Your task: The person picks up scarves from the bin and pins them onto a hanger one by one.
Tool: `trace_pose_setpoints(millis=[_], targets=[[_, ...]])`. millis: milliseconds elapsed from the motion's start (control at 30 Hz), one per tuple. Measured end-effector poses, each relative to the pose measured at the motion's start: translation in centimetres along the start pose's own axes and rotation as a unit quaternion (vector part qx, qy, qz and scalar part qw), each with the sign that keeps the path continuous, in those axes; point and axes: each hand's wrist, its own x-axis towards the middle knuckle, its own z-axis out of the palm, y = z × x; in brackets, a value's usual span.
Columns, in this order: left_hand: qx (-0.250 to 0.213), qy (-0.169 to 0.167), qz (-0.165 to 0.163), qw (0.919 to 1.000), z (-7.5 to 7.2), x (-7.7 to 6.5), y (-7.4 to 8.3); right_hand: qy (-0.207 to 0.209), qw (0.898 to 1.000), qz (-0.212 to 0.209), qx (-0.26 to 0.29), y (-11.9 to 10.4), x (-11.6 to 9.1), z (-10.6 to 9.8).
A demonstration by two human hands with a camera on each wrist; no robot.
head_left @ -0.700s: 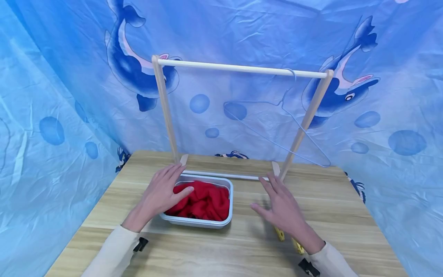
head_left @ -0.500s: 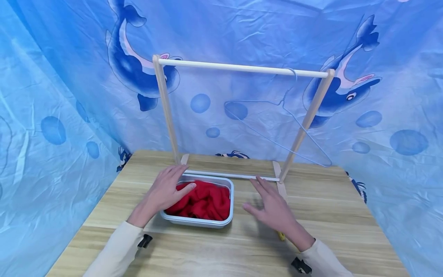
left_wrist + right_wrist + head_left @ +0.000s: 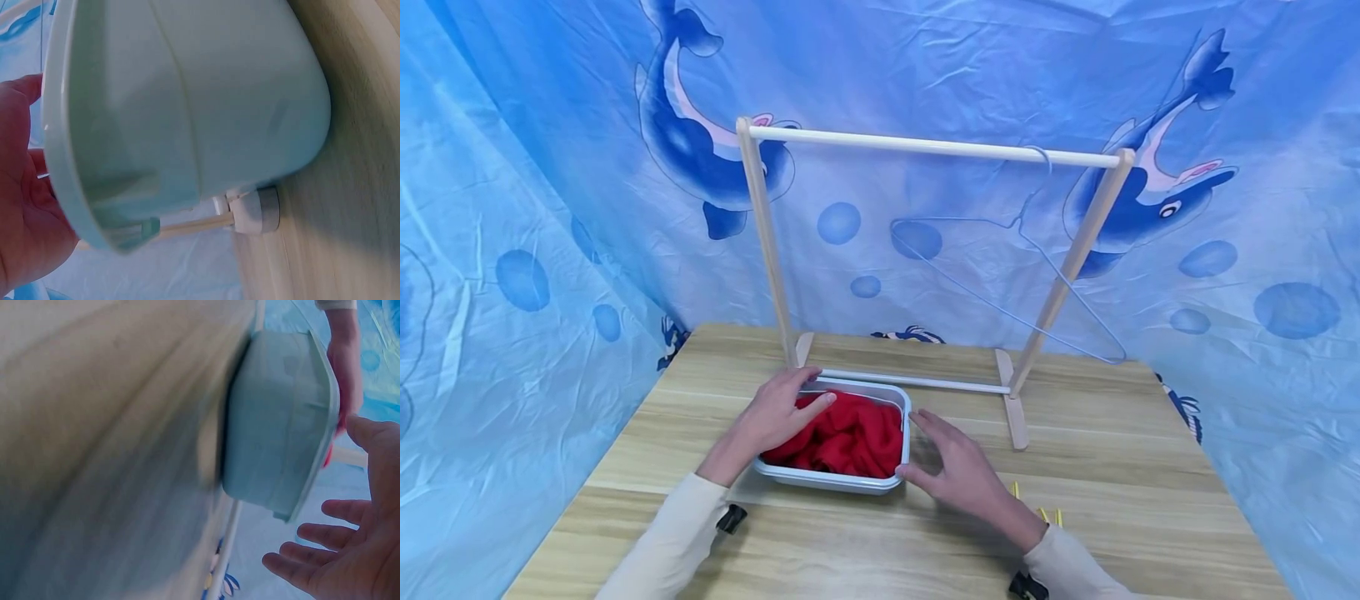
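A pale grey-blue plastic tub [image 3: 820, 481] stands on the table with crumpled red cloth [image 3: 857, 437] inside it. My left hand [image 3: 777, 414] lies over the tub's left rim, thumb extended above the cloth. In the left wrist view that hand [image 3: 28, 187] is partly hidden behind the rim. At the tub's right side is my right hand [image 3: 958, 467], its fingertips close to the rim. Seen from the right wrist, the fingers of this hand [image 3: 350, 550] are spread and relaxed, holding nothing.
Behind the tub rises a wooden rack [image 3: 934, 147] with a light blue wire hanger [image 3: 962, 219] on its bar, toward the right. Yellow clothespins [image 3: 1051, 517] lie near my right wrist, partly hidden by it. Blue dolphin-print curtains [image 3: 842, 275] surround the wooden table [image 3: 1120, 467].
My right hand has moved left to the tub's right rim, uncovering the rack's right foot. The left hand has shifted slightly at the left rim. The camera view has shifted a little.
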Motion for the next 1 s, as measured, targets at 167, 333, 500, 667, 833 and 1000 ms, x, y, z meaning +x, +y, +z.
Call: trace_pose_setpoints(millis=[167,333,500,667,833,1000], targets=[[0.003,0.018,-0.005,0.9998,0.6,0.3,0.6,-0.010,1.000,0.003,0.010,-0.3,-0.2,0.6],[0.000,0.038,-0.021,0.9990,1.3,0.5,1.2,-0.015,1.000,0.006,0.009,-0.4,-0.3,0.8],[-0.006,0.039,-0.052,0.9979,1.9,0.8,1.3,-0.017,1.000,0.007,0.008,-0.4,-0.3,1.0],[0.002,0.049,-0.066,0.9966,2.5,1.1,1.3,-0.020,1.000,0.009,0.013,-0.4,-0.3,1.0],[0.021,0.056,-0.059,0.9965,3.0,1.2,1.1,-0.025,1.000,0.010,0.013,-0.4,-0.3,0.9],[0.024,0.051,-0.063,0.9964,3.1,1.2,1.0,-0.028,0.999,0.013,0.015,-0.4,-0.3,0.9]])
